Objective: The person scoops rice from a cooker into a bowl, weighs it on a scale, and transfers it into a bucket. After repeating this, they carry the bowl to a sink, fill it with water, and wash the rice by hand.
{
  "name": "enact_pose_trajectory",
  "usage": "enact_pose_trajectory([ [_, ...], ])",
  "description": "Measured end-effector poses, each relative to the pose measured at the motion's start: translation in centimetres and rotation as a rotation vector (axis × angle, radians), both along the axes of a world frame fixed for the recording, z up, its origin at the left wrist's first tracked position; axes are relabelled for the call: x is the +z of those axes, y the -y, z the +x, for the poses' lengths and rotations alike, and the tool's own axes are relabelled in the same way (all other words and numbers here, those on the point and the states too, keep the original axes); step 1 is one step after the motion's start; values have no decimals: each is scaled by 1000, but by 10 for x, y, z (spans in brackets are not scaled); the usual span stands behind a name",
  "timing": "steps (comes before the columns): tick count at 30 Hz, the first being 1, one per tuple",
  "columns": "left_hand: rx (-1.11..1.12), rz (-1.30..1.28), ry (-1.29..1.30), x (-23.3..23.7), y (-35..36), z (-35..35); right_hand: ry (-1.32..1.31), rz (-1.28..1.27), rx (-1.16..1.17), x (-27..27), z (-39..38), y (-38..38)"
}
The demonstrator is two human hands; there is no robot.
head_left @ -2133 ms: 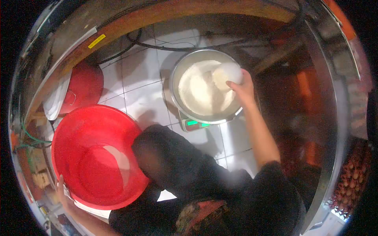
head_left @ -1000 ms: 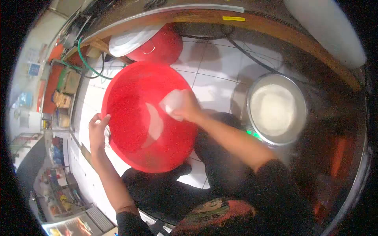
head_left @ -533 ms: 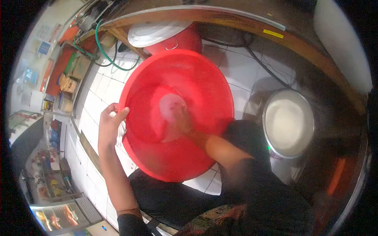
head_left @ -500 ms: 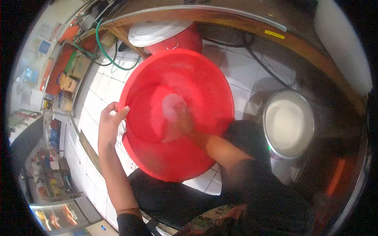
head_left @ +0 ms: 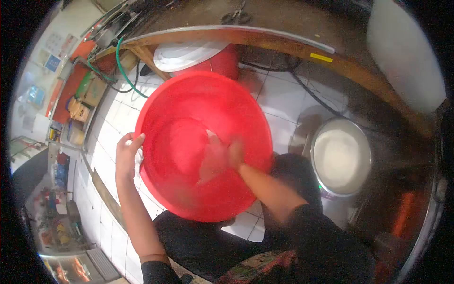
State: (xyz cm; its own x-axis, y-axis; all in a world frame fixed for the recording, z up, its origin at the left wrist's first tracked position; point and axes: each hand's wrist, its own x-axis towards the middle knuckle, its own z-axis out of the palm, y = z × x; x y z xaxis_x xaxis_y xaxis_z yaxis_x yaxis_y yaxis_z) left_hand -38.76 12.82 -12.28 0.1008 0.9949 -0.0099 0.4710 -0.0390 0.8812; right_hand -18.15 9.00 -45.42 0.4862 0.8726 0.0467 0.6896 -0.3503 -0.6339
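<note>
A large red tub [head_left: 189, 203] fills the middle of the view, its wide mouth facing up. My left hand [head_left: 126, 154] is closed on the tub's left rim, thumb over the edge. A piece of white cloth [head_left: 138, 161] shows beneath that hand, against the outer wall. Inside the tub, my right hand [head_left: 235, 154] is smeared by motion near the bottom. At its fingers is a pale, blurred thing [head_left: 213, 158] with a whitish tip; its kind cannot be made out. Faint pale patches mark the tub's inner wall.
To the right, a round metal bowl [head_left: 341, 158] of white powdery stuff stands on what looks like a scale. Behind the tub is a red bucket with a white lid [head_left: 189, 57]. A wooden table [head_left: 265, 38] carrying scissors [head_left: 236, 18] overhangs it. A green hose [head_left: 124, 71] hangs left.
My right hand has swept right and slightly up inside the tub with the pale thing. The tub appears a little lower and further left in view; my left hand stays on its rim.
</note>
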Motion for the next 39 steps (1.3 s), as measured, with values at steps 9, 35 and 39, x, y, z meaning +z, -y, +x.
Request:
enact_pose_trajectory([
  [9,178,181,-161,-13,-29,-48,-471,-344,35,33,160,-1],
  [35,-238,-233,135,-179,-142,93,128,363,-384,132,230,116],
  [39,-141,-170,356,-216,-236,130,209,302,-462,170,188,107],
])
